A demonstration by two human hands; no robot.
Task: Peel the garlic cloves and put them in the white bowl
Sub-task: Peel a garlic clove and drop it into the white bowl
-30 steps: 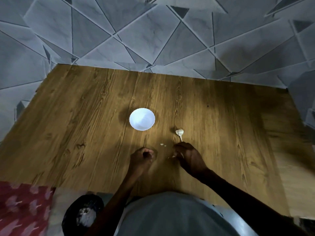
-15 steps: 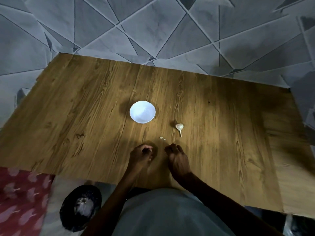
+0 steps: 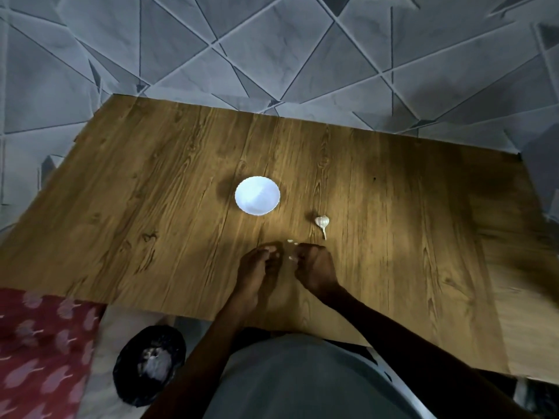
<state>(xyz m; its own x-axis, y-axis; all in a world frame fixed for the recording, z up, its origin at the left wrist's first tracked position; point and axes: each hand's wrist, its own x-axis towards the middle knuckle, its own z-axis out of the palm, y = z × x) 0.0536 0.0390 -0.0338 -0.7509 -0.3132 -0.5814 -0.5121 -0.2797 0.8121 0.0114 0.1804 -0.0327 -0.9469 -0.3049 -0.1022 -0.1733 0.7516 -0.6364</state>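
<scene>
Too small to ID: pale bit (image 3: pixel 292 257) at right hand (image 3: pixel 314 272); black obj (image 3: pixel 149 368), lower left, blurred.

Wood-grain table (image 3: pixel 151 207) over grey triangle-patterned marble floor (image 3: pixel 272 55); dim room; red patterned cloth (image 3: pixel 39 352) lower left

1. The left hand (image 3: pixel 257 267) is held palm-down, its fingers curled inward toward the other hand; whether they hold anything cannot be told.
2. The right hand (image 3: pixel 314 269) lies just beside it, knuckles up, its curled fingertips pinching a small pale piece (image 3: pixel 292 257).
3. Both forearms are bare and reach forward from the body, converging so that the fingertips nearly meet.
</scene>
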